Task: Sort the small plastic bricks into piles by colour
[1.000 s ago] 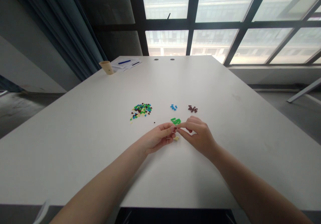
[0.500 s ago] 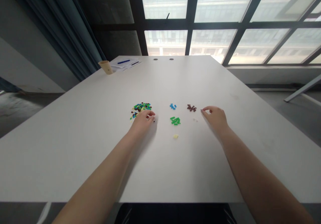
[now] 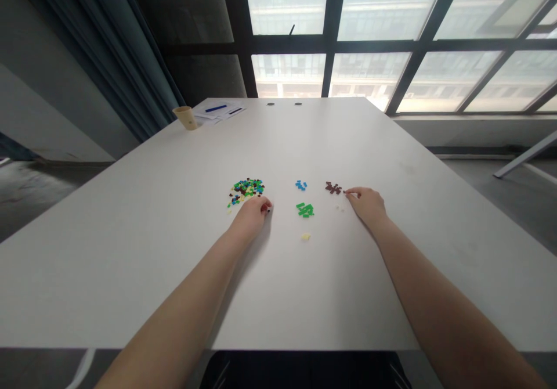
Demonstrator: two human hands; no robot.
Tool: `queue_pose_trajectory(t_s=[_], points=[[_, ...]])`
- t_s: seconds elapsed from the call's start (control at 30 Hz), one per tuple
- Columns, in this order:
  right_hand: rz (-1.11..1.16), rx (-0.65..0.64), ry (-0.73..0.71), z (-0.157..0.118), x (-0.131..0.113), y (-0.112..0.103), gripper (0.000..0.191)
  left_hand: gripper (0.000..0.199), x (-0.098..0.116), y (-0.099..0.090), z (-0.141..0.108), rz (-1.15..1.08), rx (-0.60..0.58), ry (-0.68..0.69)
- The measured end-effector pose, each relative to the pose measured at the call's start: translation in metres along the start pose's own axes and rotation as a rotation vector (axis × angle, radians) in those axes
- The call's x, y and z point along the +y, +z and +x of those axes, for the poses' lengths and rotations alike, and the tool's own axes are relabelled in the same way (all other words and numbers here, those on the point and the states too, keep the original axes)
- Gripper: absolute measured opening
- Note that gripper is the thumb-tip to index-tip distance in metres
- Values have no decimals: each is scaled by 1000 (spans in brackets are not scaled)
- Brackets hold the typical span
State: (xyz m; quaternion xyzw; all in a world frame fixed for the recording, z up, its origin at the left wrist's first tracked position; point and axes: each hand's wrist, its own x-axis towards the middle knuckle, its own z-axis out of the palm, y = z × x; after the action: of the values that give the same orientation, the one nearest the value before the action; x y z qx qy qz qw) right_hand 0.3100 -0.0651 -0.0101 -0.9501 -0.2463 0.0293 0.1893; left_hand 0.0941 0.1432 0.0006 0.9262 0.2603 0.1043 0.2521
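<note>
My left hand (image 3: 253, 213) rests at the near edge of a mixed pile of tiny coloured blocks (image 3: 247, 188). Its thumb and forefinger are closed on a small dark brown block (image 3: 268, 211) at the table surface. Over on the right, my right hand (image 3: 368, 204) pinches another tiny dark brown block (image 3: 345, 191), right beside a cluster of brown blocks (image 3: 333, 187); the fingers partly cover it. Between the hands lie a group of blue blocks (image 3: 301, 185), a group of green blocks (image 3: 305, 210) and a few pale yellow blocks (image 3: 306, 237).
Two or three whitish bits (image 3: 339, 208) lie just below the brown cluster. On the white table (image 3: 331, 139), a beige cup (image 3: 186, 118) stands at the far left beside papers (image 3: 217, 112) with a blue pen (image 3: 216, 108). Two round discs (image 3: 298, 104) sit at the far edge.
My left fingers have come down and closed on the dark block that lay loose beside them. My right hand has shifted slightly left, nearer the brown cluster.
</note>
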Motion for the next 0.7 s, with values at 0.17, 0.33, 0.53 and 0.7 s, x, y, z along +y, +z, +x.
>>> queue_pose_trajectory(t_s=[0.17,0.33,0.53,0.7], points=[[-77,-55,-21,-8,-5,-1,36,21,-6,2,2,77,22,4],[-132,-82,-42,-14,-9,-2,41,20,-10,1,4,118,26,-6],[-134,-83,-60,-19,-11,-3,41,22,-6,-1,1,105,-14,23],[-120,-94,-61,-18,-13,-1,42,19,-2,2,0,76,8,41]])
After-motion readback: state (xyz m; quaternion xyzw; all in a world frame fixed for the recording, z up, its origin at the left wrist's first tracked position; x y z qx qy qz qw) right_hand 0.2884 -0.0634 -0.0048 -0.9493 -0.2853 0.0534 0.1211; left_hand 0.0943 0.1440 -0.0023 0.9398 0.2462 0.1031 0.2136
